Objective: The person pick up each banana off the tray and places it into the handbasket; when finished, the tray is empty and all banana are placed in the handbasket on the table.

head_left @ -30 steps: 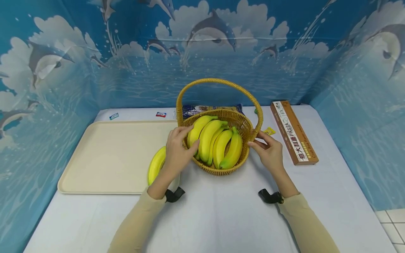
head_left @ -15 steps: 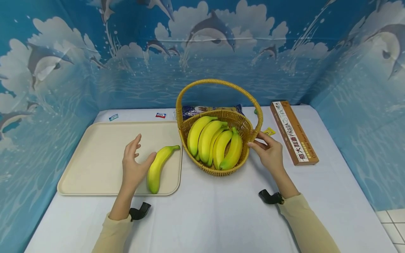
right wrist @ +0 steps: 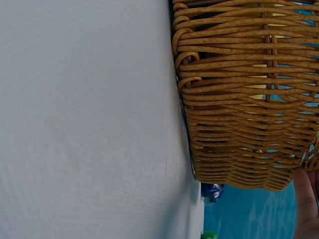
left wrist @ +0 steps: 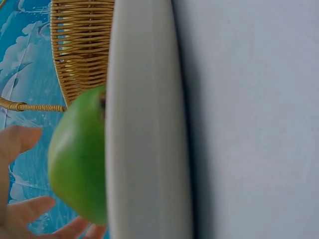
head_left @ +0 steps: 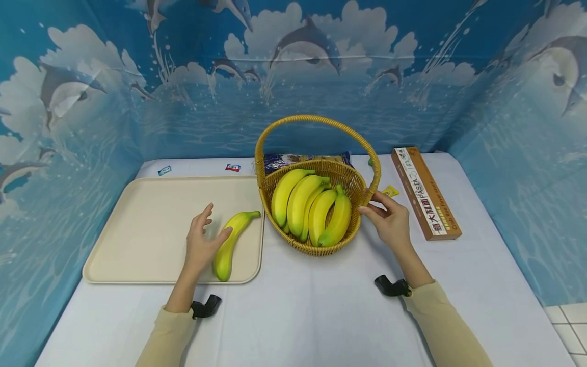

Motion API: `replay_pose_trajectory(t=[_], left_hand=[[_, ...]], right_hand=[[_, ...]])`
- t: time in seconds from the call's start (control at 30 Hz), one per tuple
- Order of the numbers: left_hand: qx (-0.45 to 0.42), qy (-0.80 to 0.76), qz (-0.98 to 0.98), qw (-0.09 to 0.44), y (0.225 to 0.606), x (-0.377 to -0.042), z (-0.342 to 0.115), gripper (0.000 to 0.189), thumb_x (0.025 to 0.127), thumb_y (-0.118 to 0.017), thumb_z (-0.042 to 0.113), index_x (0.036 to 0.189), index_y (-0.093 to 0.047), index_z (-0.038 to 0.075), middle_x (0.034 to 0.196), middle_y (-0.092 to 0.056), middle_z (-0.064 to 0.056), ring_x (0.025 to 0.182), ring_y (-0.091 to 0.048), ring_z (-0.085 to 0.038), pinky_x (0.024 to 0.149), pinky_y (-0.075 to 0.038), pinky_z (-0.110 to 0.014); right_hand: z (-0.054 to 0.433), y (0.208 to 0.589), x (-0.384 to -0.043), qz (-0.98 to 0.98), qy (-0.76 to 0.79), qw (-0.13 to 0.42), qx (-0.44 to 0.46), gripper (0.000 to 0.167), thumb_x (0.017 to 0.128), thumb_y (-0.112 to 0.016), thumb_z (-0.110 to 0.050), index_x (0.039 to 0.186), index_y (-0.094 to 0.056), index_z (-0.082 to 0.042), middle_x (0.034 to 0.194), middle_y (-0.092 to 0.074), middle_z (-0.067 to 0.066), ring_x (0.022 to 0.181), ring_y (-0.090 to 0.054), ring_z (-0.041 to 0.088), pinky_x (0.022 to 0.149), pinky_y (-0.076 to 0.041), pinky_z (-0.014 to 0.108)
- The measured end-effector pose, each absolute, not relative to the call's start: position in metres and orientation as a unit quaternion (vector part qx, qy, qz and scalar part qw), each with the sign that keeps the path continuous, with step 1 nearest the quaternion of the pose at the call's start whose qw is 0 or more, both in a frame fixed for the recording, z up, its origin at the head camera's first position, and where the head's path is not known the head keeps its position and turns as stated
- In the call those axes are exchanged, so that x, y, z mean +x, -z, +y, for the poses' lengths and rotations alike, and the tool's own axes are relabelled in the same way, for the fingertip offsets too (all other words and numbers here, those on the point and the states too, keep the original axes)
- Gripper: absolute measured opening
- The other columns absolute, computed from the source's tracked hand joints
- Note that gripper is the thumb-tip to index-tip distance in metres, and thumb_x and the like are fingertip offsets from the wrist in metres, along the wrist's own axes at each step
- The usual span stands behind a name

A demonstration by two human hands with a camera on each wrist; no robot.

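Note:
A single yellow banana (head_left: 231, 244) with a greenish lower end lies on the right part of the beige tray (head_left: 147, 229). My left hand (head_left: 202, 247) is just left of it, fingers spread and thumb overlapping the fruit's edge in the head view. Seen from the left wrist, the banana's green end (left wrist: 79, 159) rises behind the tray's rim (left wrist: 144, 119), with the fingers loose around it. To the right stands a wicker basket (head_left: 316, 250) holding several bananas (head_left: 302, 204). My right hand (head_left: 390, 219) pinches its right rim at the foot of the handle.
A brown pasta box (head_left: 426, 193) lies right of the basket. Behind the basket is a dark blue packet (head_left: 275, 160). Small wrappers lie about: a red-and-blue one (head_left: 233, 167), a teal one (head_left: 164, 170) and a yellow one (head_left: 391, 190). A dolphin-print curtain (head_left: 293, 92) surrounds the table.
My left hand has left the basket's left side and swung left over the tray, then shifted slightly right toward the lone banana. My right hand has stayed on the basket.

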State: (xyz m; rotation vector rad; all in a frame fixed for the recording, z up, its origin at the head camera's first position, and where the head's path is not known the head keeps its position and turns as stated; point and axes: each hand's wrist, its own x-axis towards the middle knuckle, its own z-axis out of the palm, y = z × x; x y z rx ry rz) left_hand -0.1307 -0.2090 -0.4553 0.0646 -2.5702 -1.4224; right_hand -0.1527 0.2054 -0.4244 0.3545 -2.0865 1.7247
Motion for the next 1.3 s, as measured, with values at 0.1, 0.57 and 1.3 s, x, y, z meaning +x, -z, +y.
replay_pose_trajectory(t=[0.1,0.57,1.3], left_hand=[[0.027,0.47,-0.881,0.052,0.458,-0.132,-0.21,0.078,0.084,-0.077,0.022,0.15,-0.037,0.01,0.147,-0.04,-0.02,0.128,-0.043,-0.037,0.107,-0.034,-0.053],[0.008,0.381,-0.925,0.002,0.474,-0.136,-0.21,0.064,0.086,-0.074,0.028,0.141,-0.051,0.006,0.136,-0.056,-0.02,0.123,-0.046,-0.038,0.102,-0.035,-0.051],[-0.036,0.439,-0.89,0.119,0.413,-0.128,-0.165,0.054,0.081,-0.078,0.02,0.13,-0.062,0.004,0.107,-0.066,-0.014,0.092,-0.059,-0.024,0.077,-0.049,-0.033]], right_hand=[[0.205,0.425,-0.153,-0.746,-0.621,0.203,0.126,0.04,0.079,-0.07,0.015,0.119,-0.062,0.016,0.106,-0.066,-0.022,0.093,-0.067,-0.004,0.077,-0.055,0.017],[0.208,0.429,-0.155,-0.748,-0.618,0.207,0.128,0.041,0.079,-0.07,0.015,0.119,-0.061,0.016,0.106,-0.066,-0.022,0.092,-0.068,-0.003,0.076,-0.055,0.017],[0.209,0.434,-0.158,-0.738,-0.626,0.208,0.137,0.04,0.079,-0.068,0.017,0.118,-0.06,0.019,0.107,-0.066,-0.022,0.093,-0.068,-0.005,0.077,-0.055,0.017]])
